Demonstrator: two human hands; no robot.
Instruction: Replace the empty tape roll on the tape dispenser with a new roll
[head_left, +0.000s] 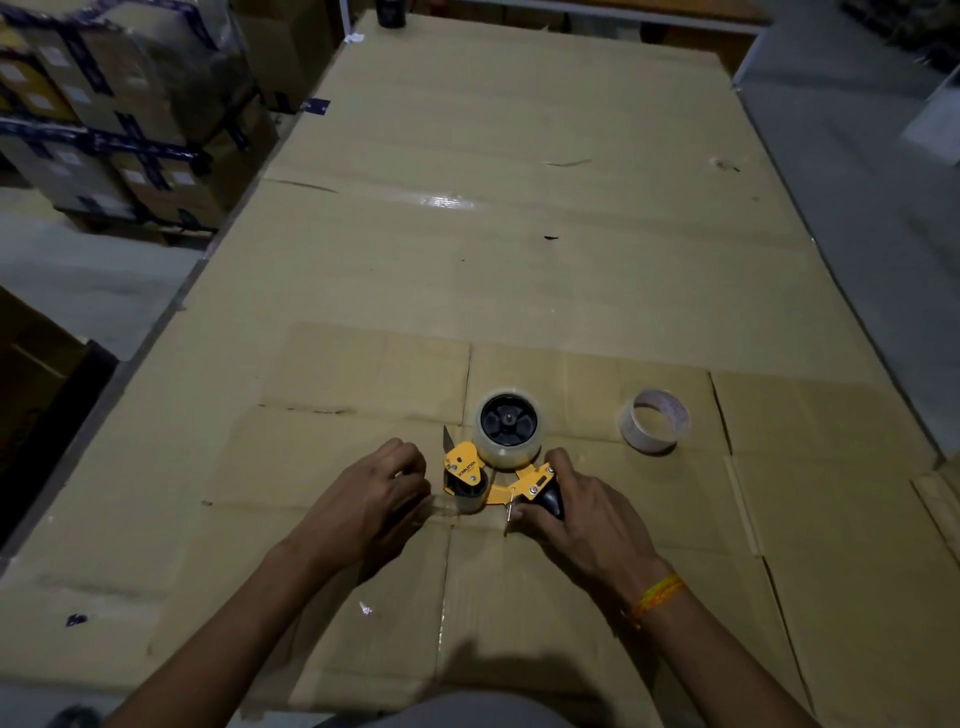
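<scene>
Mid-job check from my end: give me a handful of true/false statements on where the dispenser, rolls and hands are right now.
1. A full tape roll sits on the tape dispenser. True.
2. The right hand is on the dispenser's black handle. True.
3. The nearly empty roll lies left of the dispenser. False: it lies to the right, apart from it.
4. The left hand rests far from the dispenser. False: it is at the roller end, at the clear tape.
5. The dispenser stands on cardboard. True.

The right hand hides most of the dispenser's black handle.
</scene>
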